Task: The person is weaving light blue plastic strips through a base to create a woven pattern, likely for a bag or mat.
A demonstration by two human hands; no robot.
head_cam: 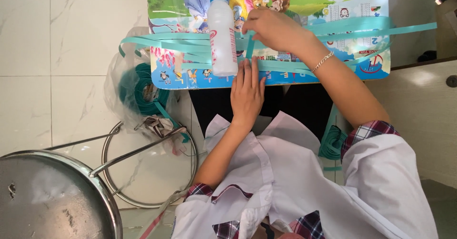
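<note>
The left hand [247,94] lies flat, fingers together, pressing long, thin, glossy teal strips [181,43] onto the near edge of a small table [376,72] whose top bears a colourful cartoon chart, while the right hand [276,29] pinches a short upright strip [249,47] between closed fingertips just beyond it. The long strips run side to side across the tabletop, their ends overhanging both edges; just left of the hands a white plastic bottle [222,36] with a pale blue cap and a red-printed label lies across them, and a coil of strip [138,89] sits in a clear bag on the floor at left
</note>
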